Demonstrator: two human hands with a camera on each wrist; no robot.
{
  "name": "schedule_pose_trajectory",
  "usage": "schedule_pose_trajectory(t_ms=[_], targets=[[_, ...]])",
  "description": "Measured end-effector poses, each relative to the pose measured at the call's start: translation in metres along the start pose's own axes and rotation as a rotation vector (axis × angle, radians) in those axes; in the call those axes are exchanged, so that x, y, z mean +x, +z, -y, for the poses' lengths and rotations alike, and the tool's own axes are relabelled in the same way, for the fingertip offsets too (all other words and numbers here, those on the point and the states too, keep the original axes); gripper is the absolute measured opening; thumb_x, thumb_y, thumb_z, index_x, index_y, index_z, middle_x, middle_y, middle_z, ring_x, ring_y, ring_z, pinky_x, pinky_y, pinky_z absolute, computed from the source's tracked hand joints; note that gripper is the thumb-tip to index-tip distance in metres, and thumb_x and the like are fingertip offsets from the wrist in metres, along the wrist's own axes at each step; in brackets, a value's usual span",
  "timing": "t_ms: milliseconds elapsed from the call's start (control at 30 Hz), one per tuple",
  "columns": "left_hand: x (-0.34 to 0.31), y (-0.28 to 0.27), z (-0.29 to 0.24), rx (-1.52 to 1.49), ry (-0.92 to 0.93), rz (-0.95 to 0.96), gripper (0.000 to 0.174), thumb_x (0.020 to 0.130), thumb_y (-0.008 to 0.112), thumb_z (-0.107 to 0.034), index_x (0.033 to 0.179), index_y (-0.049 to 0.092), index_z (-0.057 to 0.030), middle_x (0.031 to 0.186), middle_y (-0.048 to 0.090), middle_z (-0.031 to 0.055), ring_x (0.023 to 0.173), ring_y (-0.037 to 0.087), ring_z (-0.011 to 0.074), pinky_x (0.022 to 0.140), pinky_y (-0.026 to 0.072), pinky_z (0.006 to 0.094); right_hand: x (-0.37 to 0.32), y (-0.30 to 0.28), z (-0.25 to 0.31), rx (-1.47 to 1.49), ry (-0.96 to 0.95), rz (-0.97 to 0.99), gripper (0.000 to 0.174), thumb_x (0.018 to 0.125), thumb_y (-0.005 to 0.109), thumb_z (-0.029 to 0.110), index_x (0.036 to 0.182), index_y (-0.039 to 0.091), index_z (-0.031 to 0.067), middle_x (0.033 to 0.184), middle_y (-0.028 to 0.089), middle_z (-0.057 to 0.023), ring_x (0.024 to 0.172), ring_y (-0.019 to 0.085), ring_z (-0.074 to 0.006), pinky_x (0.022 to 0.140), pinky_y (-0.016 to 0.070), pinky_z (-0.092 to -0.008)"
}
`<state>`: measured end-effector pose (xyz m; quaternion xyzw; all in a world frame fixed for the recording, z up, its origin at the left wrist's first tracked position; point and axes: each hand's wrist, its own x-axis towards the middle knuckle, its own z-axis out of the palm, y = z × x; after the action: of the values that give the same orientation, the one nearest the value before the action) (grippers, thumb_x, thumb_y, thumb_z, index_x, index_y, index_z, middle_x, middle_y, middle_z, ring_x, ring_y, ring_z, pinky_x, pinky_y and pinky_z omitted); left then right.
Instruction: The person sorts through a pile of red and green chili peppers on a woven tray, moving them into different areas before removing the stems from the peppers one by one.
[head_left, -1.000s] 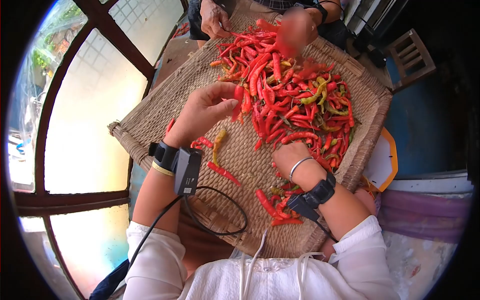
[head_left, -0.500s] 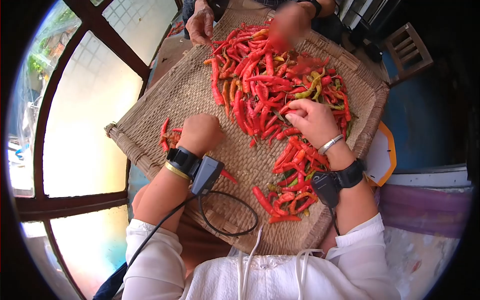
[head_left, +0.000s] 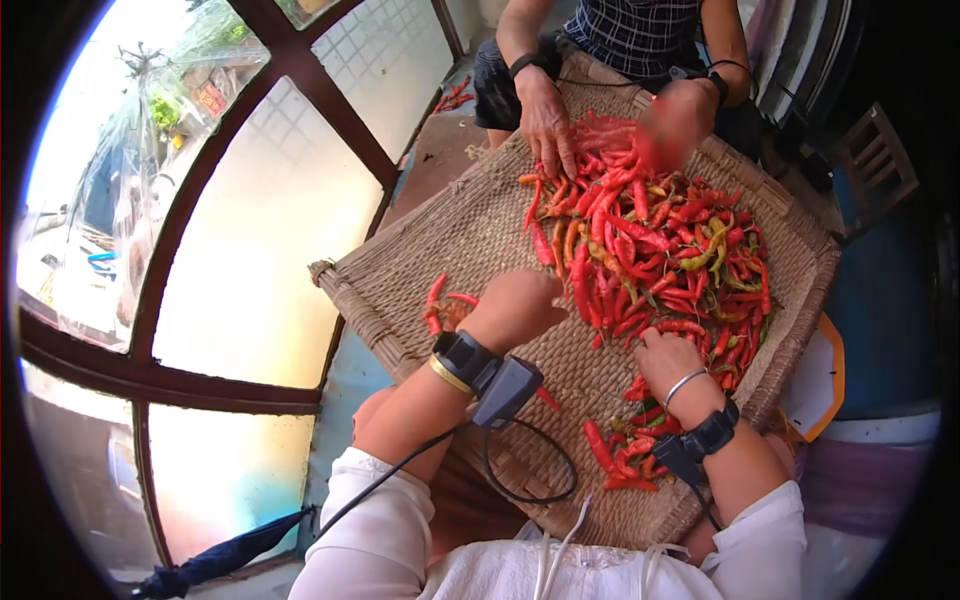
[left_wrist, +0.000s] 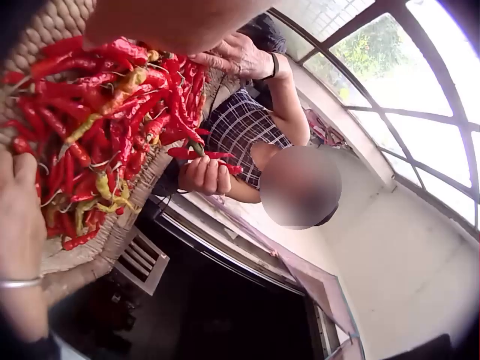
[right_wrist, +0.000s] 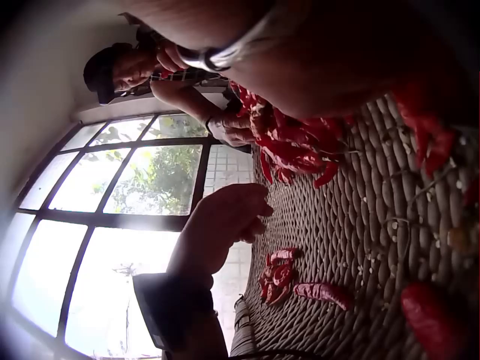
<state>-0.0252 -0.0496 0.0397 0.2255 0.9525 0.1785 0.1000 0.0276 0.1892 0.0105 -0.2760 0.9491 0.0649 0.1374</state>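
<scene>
Red chili peppers, with a few yellow-green ones, lie heaped on a woven tray. My left hand hovers over the weave left of the heap, its fingers loosely bent. No pepper shows in it in the right wrist view, where the hand appears side-on. At the heap's near edge, my right hand reaches down among the peppers with its fingers bent. The head view hides its fingertips; I cannot tell whether they pinch a pepper. A smaller pepper group lies below that hand.
Across the tray, another person's hand touches the heap, while their other hand holds a red pepper. A few peppers lie apart at the tray's left. A black cable loops over the near edge. Windows stand at left.
My left hand held a red pepper by the heap, drew back left, and now shows no pepper. My right hand reached into the heap, then came back to its near edge. The head view shifted.
</scene>
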Motion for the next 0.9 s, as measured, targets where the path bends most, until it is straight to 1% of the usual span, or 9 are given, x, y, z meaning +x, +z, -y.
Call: schedule_pose_trajectory(t_ms=[167,367,433,500,567,633,700,833,900], targets=[[-0.02,0.031,-0.002,0.166,0.158,0.372,0.022,0.071,0.063,-0.028,0.072,0.064,-0.0061,0.066,0.059,0.0141,0.066,0.06,0.0331,0.057,0.0474,0.0421,-0.002,-0.017,-0.011,0.087,-0.089,-0.046,0.008,0.07,0.062,0.009,0.077,0.064,0.0055,0.089,0.056,-0.0133,0.077,0.061,-0.0293,0.067,0.051,-0.0385],[-0.042,0.032,-0.027,0.135,0.11,0.39,0.023,0.062,0.071,-0.026,0.073,0.067,-0.0068,0.07,0.063,0.0119,0.068,0.063,0.0304,0.059,0.0507,0.0395,-0.003,-0.051,-0.031,0.902,-0.161,-0.32,0.005,0.071,0.063,0.006,0.074,0.06,0.0043,0.066,0.055,-0.0068,0.061,0.058,-0.0196,0.056,0.0465,-0.0319],[-0.044,0.032,-0.025,0.168,0.133,0.427,0.03,0.065,0.07,-0.035,0.072,0.065,-0.0057,0.067,0.061,0.0107,0.066,0.062,0.0299,0.057,0.0487,0.0392,-0.004,-0.058,-0.032,1.58,0.188,-0.355,0.005,0.081,0.059,0.006,0.083,0.06,0.0025,0.067,0.054,0.0024,0.059,0.053,-0.0053,0.048,0.0416,-0.0198],[-0.046,0.042,-0.021,0.176,0.175,0.373,0.031,0.064,0.071,-0.035,0.072,0.065,-0.0058,0.067,0.061,0.0112,0.068,0.062,0.0294,0.058,0.0488,0.0397,0.004,-0.059,-0.036,1.688,0.309,-0.705,0.007,0.082,0.057,0.005,0.089,0.06,0.0038,0.072,0.057,0.001,0.059,0.052,-0.0037,0.048,0.04,-0.0171],[-0.045,0.042,-0.021,0.141,0.188,0.363,0.03,0.065,0.07,-0.033,0.074,0.065,-0.0057,0.068,0.061,0.012,0.068,0.062,0.0299,0.058,0.0485,0.0398,0.009,-0.046,-0.045,1.669,0.336,-0.696,0.01,0.08,0.06,0.005,0.089,0.061,0.0018,0.077,0.059,-0.001,0.06,0.054,-0.0056,0.05,0.0435,-0.0196],[-0.045,0.039,-0.019,0.099,0.205,0.355,0.028,0.066,0.07,-0.032,0.075,0.065,-0.0056,0.068,0.061,0.0127,0.068,0.062,0.0305,0.058,0.0483,0.0399,0.009,-0.038,-0.038,1.175,0.228,-0.454,0.015,0.076,0.063,0.005,0.09,0.061,-0.0002,0.078,0.059,-0.0033,0.062,0.057,-0.0088,0.055,0.0474,-0.023],[-0.035,0.033,-0.013,-0.005,0.305,0.356,0.024,0.069,0.068,-0.027,0.078,0.064,-0.0047,0.069,0.06,0.0135,0.066,0.06,0.0313,0.057,0.0469,0.0388,0.003,-0.043,-0.025,0.977,0.123,-0.403,0.021,0.072,0.066,0.006,0.092,0.061,0.0005,0.078,0.061,-0.0102,0.065,0.062,-0.0173,0.06,0.0491,-0.029],[-0.025,-0.031,-0.023,-0.39,0.14,0.383,0.018,0.077,0.064,-0.02,0.079,0.061,-0.0028,0.065,0.059,0.0085,0.06,0.058,0.0196,0.055,0.044,0.0317,0.002,-0.036,-0.019,0.686,0.026,-0.351,0.024,0.071,0.067,0.011,0.092,0.061,0.001,0.083,0.062,-0.0133,0.069,0.062,-0.0244,0.063,0.0492,-0.0325],[-0.019,-0.028,-0.019,-0.547,0.112,0.142,0.016,0.078,0.065,-0.017,0.084,0.061,-0.0029,0.066,0.059,0.0064,0.062,0.057,0.0134,0.056,0.0443,0.0286,0.0,-0.037,-0.016,0.665,0.055,-0.314,0.023,0.072,0.067,0.013,0.091,0.062,0.0029,0.083,0.062,-0.0129,0.072,0.061,-0.0272,0.064,0.0488,-0.0351]])
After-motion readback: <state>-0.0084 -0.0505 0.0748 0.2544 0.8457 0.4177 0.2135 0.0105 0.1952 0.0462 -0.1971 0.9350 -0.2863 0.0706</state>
